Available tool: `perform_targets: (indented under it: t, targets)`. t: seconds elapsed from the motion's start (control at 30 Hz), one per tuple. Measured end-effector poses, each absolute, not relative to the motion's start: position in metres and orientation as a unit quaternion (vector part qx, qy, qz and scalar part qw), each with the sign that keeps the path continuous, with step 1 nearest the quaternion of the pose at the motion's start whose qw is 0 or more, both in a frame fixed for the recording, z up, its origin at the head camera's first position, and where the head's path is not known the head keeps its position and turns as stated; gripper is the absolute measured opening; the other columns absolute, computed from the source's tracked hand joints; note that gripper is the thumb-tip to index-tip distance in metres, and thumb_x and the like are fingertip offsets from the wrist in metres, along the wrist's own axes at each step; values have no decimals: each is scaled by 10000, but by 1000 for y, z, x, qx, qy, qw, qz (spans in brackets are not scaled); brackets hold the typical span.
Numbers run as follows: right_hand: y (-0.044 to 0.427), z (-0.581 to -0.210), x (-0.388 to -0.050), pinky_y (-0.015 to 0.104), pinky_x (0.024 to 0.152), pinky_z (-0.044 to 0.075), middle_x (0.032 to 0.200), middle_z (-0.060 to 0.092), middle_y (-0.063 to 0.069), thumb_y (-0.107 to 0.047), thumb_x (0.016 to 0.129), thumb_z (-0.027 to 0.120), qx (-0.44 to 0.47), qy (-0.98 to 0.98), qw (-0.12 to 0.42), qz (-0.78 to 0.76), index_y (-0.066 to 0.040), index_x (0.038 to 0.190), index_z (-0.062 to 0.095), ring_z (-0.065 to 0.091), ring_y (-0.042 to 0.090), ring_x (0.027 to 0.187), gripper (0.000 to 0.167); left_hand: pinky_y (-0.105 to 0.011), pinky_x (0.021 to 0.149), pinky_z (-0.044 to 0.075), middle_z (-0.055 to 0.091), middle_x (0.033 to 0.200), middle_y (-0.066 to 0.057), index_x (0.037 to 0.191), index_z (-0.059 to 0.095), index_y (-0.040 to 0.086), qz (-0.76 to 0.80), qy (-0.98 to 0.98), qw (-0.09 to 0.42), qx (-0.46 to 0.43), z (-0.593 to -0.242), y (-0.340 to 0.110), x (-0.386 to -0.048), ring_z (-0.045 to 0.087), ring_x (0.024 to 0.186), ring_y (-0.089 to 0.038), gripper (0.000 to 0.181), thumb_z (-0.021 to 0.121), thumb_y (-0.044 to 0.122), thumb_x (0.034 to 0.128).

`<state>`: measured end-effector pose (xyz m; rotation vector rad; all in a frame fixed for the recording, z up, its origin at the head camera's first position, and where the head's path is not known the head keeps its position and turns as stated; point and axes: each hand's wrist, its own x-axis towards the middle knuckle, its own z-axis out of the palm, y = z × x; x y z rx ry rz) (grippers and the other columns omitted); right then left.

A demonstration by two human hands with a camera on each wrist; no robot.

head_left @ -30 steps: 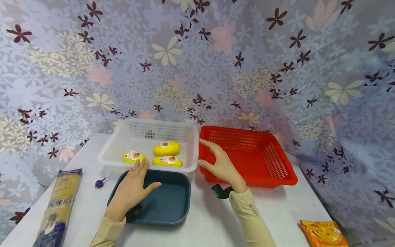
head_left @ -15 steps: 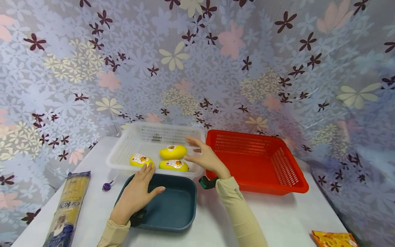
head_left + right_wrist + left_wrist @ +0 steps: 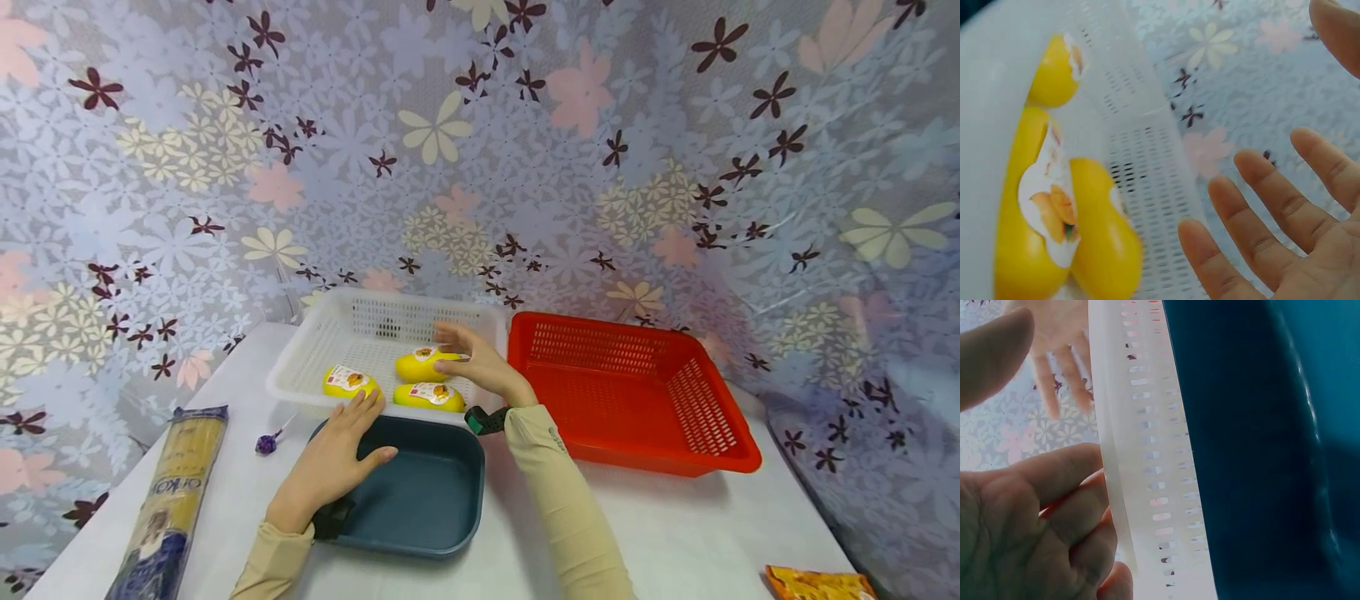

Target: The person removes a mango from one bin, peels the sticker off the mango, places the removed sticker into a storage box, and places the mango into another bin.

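My left hand (image 3: 330,461) reaches over the dark blue tray (image 3: 468,500), its fingertips at the front rim of the white perforated basket (image 3: 296,367). In the left wrist view those fingers (image 3: 1066,469) appear to touch the basket's rim. Inside the basket lie a left yellow mango-shaped item (image 3: 351,381), a back one (image 3: 415,367) and a front one (image 3: 427,396), all with white labels. My right hand (image 3: 480,362) is over the basket's right part, partly covering the back item. Spread fingers (image 3: 1260,181) with nothing between them show in the right wrist view.
A red perforated basket (image 3: 600,408) stands right of the white one. On the left are a long pasta packet (image 3: 168,500) and a purple-wrapped lollipop (image 3: 267,443). An orange packet (image 3: 817,583) lies at the front right. A flowered cloth (image 3: 480,167) hangs behind.
My right hand has moved left from the red basket's edge to above the yellow items in the white basket. The left hand keeps its place at the rim. The head view has shifted slightly.
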<state>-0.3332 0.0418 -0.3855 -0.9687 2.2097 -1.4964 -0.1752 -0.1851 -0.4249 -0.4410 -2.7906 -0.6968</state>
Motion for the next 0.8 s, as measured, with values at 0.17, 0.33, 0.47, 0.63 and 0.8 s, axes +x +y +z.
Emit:
perform_targets:
  t: [0.17,0.33,0.47,0.63,0.8]
  targets:
    - [39,-395,-343,539,1123,349,1517,382,195,-129,946,611,-320,766,174,-530,-157,1519,308,385,422,1371,649,-556,1173,217,366,1534,-193,1437,422,-22,-237,-952,112,-156,-426,-185,-177,289,1445,-390,715,646,394,900]
    - [31,-399,-351,527,1125,350,1501,418,176,-202,941,614,-311,773,186,-521,-157,1507,330,415,368,1367,636,-554,1174,215,360,1538,-188,1440,421,-15,-243,-952,112,-151,-426,-187,-176,285,1448,-387,721,652,396,894]
    - [23,-402,-355,519,1110,375,1466,474,150,-240,932,621,-298,783,200,-507,-153,1487,369,460,321,1339,615,-561,1168,220,366,1536,-185,1434,429,-18,-240,-952,115,-151,-424,-188,-176,294,1444,-387,722,650,404,891]
    - [17,-407,-359,529,1068,420,1458,485,145,-233,937,606,-285,791,231,-490,-149,1461,414,494,323,1299,564,-562,1170,219,371,1533,-187,1431,432,-21,-238,-952,117,-152,-425,-188,-177,297,1442,-389,715,659,387,889]
    - [14,-412,-363,456,1025,473,1464,473,145,-261,937,599,-277,798,285,-453,-123,1455,425,512,313,1278,563,-563,1172,214,370,1531,-195,1430,431,-24,-239,-952,113,-154,-426,-188,-178,297,1440,-397,711,655,386,895]
